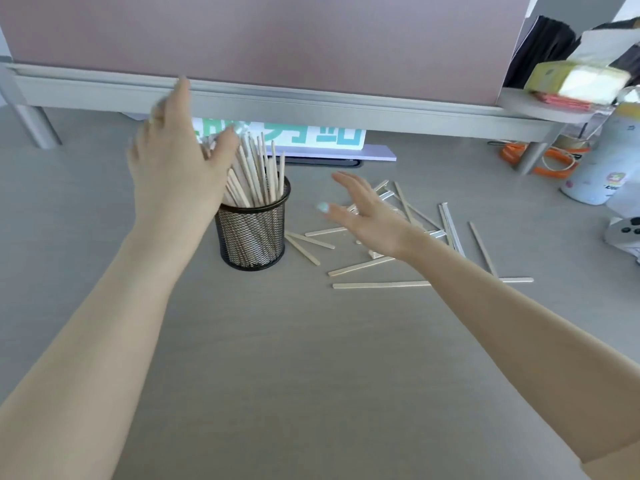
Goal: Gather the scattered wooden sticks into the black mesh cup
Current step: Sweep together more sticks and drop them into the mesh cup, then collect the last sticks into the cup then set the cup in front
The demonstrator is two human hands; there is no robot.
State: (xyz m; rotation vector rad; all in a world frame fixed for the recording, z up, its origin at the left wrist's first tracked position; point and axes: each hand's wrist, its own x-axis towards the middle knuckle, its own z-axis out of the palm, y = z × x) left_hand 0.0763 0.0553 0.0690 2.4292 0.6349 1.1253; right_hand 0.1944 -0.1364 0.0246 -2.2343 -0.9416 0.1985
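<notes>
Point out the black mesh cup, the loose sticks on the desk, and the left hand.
black mesh cup (252, 237): head view, front of its mesh wall.
loose sticks (381, 285): head view, the nearest long stick.
left hand (173, 164): head view, back of the hand.

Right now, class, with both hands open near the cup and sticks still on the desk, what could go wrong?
1. The left hand is against the leaning sticks in the cup; a push might tip it.
2. The cup looks crowded, so new sticks may not slide in.
3. The loose sticks overlap; the right hand might scatter them.
</notes>
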